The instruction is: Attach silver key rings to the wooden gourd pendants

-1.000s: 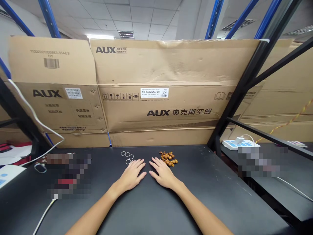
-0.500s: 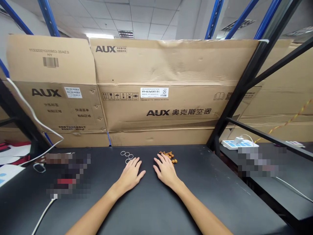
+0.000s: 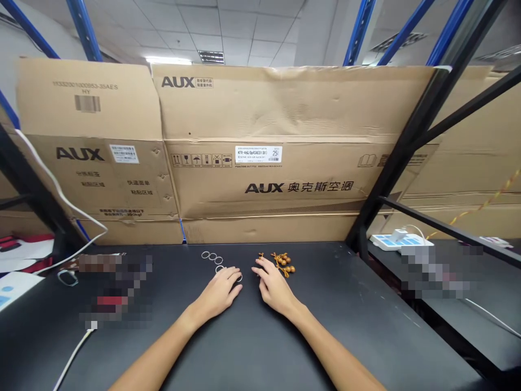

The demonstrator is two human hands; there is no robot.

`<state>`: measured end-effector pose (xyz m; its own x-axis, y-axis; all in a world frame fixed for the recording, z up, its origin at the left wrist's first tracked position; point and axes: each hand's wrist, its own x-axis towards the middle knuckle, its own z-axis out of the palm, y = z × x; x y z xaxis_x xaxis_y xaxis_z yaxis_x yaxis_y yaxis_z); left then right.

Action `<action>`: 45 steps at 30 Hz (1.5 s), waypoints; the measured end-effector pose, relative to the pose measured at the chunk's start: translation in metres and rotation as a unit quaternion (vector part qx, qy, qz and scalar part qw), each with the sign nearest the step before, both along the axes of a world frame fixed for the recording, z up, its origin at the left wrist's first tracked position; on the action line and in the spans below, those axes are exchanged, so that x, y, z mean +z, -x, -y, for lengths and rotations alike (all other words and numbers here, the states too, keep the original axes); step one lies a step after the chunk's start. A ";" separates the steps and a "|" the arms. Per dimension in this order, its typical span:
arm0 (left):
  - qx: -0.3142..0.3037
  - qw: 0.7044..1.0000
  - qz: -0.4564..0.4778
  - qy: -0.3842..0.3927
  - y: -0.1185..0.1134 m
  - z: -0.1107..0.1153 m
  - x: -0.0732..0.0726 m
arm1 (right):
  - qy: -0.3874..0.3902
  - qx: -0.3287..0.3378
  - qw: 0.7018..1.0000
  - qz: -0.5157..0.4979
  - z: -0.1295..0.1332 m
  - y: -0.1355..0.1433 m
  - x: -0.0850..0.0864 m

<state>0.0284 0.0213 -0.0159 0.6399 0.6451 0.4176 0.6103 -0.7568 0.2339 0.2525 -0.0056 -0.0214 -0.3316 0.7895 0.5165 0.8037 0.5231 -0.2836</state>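
My left hand [image 3: 222, 289] is palm down on the dark table [image 3: 244, 347], its fingers loosely bent and the thumb apart. Part of a thin pale ring [image 3: 240, 278] shows at its fingertips. Another ring [image 3: 220, 268] lies by its knuckles, and several more rings [image 3: 205, 254] sit just behind. My right hand [image 3: 275, 287] rests with its fingers apart, beside a small brown beaded piece [image 3: 261, 254] that its fingers partly hide. Right of those fingers lies a cluster of brown beads on orange cords [image 3: 286, 260].
Cardboard sheets [image 3: 260, 119] stand along the table's back edge. Blurred items [image 3: 118, 288] and a white cable [image 3: 73, 355] are at the left. A black metal frame [image 3: 391, 163] rises at the right, with a white power strip [image 3: 401, 241] beyond it.
My left hand has shifted slightly right, and a ring now shows at its fingertips. My right fingers have moved slightly left and nearer, with a beaded piece now apart from the cluster.
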 end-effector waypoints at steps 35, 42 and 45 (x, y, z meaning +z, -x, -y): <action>-0.008 0.999 -0.035 -0.030 -0.012 0.005 0.011 | 0.056 0.031 0.996 -0.064 0.006 0.006 0.005; -0.022 0.997 0.050 0.059 -0.012 0.008 0.015 | 0.064 0.035 0.993 -0.093 0.003 0.007 0.001; -0.016 0.994 0.064 0.083 -0.014 0.010 0.016 | 0.069 0.040 0.991 -0.111 0.003 0.007 0.001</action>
